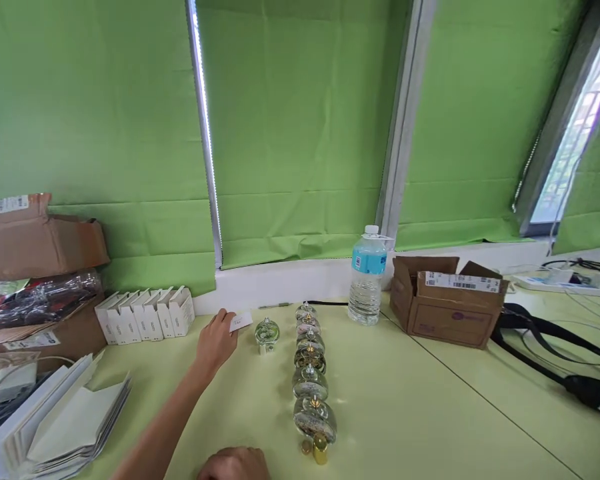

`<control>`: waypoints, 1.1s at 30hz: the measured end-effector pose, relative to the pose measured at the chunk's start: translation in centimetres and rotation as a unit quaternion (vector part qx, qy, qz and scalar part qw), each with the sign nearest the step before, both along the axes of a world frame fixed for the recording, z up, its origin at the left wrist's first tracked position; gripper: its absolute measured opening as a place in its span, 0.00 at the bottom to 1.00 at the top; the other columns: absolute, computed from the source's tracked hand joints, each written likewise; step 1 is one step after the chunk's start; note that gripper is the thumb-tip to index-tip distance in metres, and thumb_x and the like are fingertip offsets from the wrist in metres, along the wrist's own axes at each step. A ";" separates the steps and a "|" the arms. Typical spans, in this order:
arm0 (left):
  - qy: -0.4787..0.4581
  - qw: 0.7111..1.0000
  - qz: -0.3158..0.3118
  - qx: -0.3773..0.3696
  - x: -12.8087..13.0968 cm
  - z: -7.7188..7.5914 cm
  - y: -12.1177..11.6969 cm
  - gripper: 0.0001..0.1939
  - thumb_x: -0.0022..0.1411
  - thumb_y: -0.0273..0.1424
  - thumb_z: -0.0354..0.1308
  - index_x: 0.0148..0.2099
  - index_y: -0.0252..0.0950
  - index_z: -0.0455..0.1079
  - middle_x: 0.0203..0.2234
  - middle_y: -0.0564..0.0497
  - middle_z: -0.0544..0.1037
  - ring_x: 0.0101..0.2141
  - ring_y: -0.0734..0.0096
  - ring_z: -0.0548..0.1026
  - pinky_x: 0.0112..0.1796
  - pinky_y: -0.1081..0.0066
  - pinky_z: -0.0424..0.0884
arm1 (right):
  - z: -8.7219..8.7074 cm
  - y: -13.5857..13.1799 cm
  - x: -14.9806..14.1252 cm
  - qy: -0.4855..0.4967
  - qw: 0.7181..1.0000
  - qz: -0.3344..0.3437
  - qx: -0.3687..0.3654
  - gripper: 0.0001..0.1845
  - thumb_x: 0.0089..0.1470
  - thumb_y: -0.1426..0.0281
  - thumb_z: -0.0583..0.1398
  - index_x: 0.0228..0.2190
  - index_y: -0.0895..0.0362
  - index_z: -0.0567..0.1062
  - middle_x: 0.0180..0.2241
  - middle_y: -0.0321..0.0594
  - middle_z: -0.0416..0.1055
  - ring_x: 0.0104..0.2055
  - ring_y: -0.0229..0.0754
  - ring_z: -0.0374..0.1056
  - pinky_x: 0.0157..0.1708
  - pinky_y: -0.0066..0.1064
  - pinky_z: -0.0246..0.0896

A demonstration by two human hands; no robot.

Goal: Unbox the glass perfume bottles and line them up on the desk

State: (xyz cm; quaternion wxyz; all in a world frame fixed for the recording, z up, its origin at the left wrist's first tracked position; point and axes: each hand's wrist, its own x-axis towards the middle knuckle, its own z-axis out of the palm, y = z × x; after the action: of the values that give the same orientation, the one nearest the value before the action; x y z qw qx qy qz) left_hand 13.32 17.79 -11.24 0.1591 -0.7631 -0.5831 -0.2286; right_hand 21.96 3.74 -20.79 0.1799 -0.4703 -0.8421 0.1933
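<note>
My left hand [217, 341] reaches over the table, its fingers closed on a small white card [241, 321] with faint print. Just right of that hand stands a round clear glass perfume bottle [267, 330], with a small shiny cap-like piece [267, 349] at its front. At the bottom edge, partly cut off, my right hand [236, 465] lies curled; anything inside it is hidden. Several similar flattened glass bottles [310, 381] form a line to the right. A gold cap [320, 449] and a smaller brownish round piece [307, 447] sit at the line's near end.
Several white boxes [147, 315] stand in a row behind my left hand. Stacked white paper or flat card [75, 427] and brown cartons [40, 243] occupy the left. A water bottle [366, 283], an open carton [450, 310] and a black strap [555, 363] are right.
</note>
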 end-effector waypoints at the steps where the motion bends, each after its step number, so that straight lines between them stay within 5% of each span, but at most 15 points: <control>1: -0.006 1.000 0.005 -0.002 -0.5 0.1 -1.0 0.11 0.63 0.30 0.51 0.47 0.40 0.67 0.42 0.48 0.72 0.39 0.65 0.74 0.32 0.72 0.66 | -0.1 0.0 0.0 0.006 1.000 -0.002 0.004 0.10 0.44 0.65 0.63 0.31 0.44 0.82 0.30 0.27 0.80 0.29 0.38 0.73 0.23 0.21 0.57; 10: -0.168 0.982 -0.019 -0.084 -5.0 2.2 -8.1 0.14 0.57 0.39 0.53 0.44 0.39 0.69 0.41 0.49 0.75 0.35 0.64 0.75 0.34 0.69 0.69 | 2.6 -1.6 0.9 0.053 0.998 -0.021 -0.032 0.13 0.45 0.72 0.61 0.34 0.52 0.82 0.34 0.36 0.80 0.37 0.43 0.74 0.36 0.23 0.63; 16: -0.198 0.972 -0.039 -0.118 -4.8 2.5 -12.4 0.22 0.54 0.31 0.53 0.52 0.41 0.66 0.49 0.49 0.73 0.45 0.61 0.74 0.45 0.65 0.69 | 2.3 -2.2 1.8 0.213 0.974 -0.061 0.041 0.14 0.46 0.77 0.57 0.36 0.56 0.77 0.34 0.39 0.76 0.31 0.38 0.71 0.34 0.23 0.63; 20: -0.237 0.955 -0.064 -0.166 -4.2 2.4 -14.7 0.25 0.54 0.30 0.53 0.56 0.43 0.64 0.53 0.48 0.70 0.48 0.59 0.72 0.49 0.62 0.67 | 2.4 -2.1 2.3 0.316 0.944 -0.063 0.066 0.17 0.52 0.72 0.55 0.45 0.57 0.71 0.43 0.44 0.72 0.31 0.38 0.70 0.35 0.25 0.65; 23: -0.312 0.913 -0.117 -0.236 -4.6 1.6 -15.4 0.33 0.55 0.41 0.57 0.62 0.44 0.56 0.49 0.47 0.72 0.42 0.60 0.74 0.43 0.62 0.71 | 3.3 -2.3 2.4 0.357 0.931 -0.047 0.065 0.21 0.60 0.64 0.52 0.53 0.56 0.66 0.49 0.47 0.70 0.42 0.43 0.71 0.43 0.28 0.65; 26: -0.426 0.836 -0.169 -0.300 -5.6 0.1 -15.2 0.51 0.48 0.49 0.63 0.67 0.46 0.40 0.50 0.45 0.71 0.36 0.64 0.75 0.37 0.65 0.73 | 4.6 -2.7 2.6 0.365 0.930 -0.011 0.039 0.25 0.63 0.57 0.47 0.57 0.54 0.64 0.50 0.46 0.71 0.48 0.46 0.69 0.48 0.31 0.63; 29: -0.494 0.766 -0.227 -0.342 -6.5 -1.4 -14.6 0.53 0.45 0.51 0.65 0.66 0.44 0.44 0.54 0.42 0.67 0.42 0.61 0.74 0.40 0.65 0.72 | 5.6 -3.2 2.7 0.373 0.928 -0.005 0.009 0.27 0.64 0.55 0.45 0.57 0.53 0.65 0.50 0.45 0.72 0.49 0.47 0.68 0.49 0.33 0.62; 31: -0.484 0.759 -0.246 -0.360 -6.6 -2.1 -14.4 0.48 0.45 0.51 0.65 0.64 0.40 0.51 0.50 0.43 0.71 0.43 0.60 0.74 0.40 0.66 0.72 | 6.2 -3.5 2.7 0.387 0.922 -0.010 -0.011 0.27 0.64 0.54 0.45 0.57 0.53 0.66 0.49 0.45 0.72 0.48 0.46 0.68 0.50 0.34 0.62; 33: -0.463 0.788 -0.226 -0.338 -6.3 -2.6 -14.5 0.45 0.47 0.50 0.64 0.62 0.39 0.55 0.44 0.44 0.75 0.42 0.60 0.74 0.38 0.67 0.72 | 6.7 -3.8 2.8 0.411 0.911 0.002 -0.029 0.27 0.65 0.54 0.45 0.56 0.53 0.67 0.48 0.45 0.73 0.48 0.46 0.68 0.50 0.34 0.61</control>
State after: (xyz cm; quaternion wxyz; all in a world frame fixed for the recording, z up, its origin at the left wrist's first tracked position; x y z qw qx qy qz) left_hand 7.01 3.25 -13.80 -0.4544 -0.6807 -0.4381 -0.3717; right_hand 24.71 -0.02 -14.06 0.4958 -0.3529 -0.6886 0.3944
